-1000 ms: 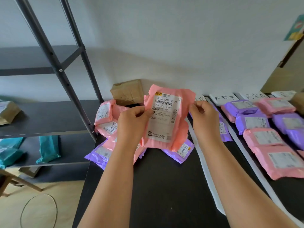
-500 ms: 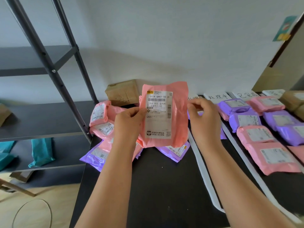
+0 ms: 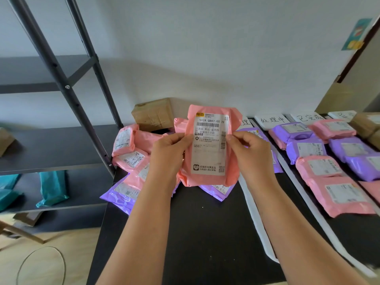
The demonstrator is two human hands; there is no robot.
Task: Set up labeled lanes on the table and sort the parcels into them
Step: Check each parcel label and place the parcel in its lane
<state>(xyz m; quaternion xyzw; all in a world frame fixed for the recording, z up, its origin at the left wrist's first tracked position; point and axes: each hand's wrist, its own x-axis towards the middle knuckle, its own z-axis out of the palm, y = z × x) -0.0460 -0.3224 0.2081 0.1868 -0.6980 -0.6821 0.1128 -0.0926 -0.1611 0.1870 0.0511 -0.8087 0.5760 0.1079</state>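
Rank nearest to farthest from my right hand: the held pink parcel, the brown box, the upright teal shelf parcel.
1. pink parcel, held by the right hand.
2. brown box, back left.
3. upright teal parcel, far left shelf.

A bright room with a plain white wall (image 3: 205, 48).
A tall dark metal shelf (image 3: 51, 147) stands on the left, beside the black tabletop (image 3: 201, 233). The floor (image 3: 78, 254) is light wood, and a small colourful poster (image 3: 356, 33) hangs high on the right.
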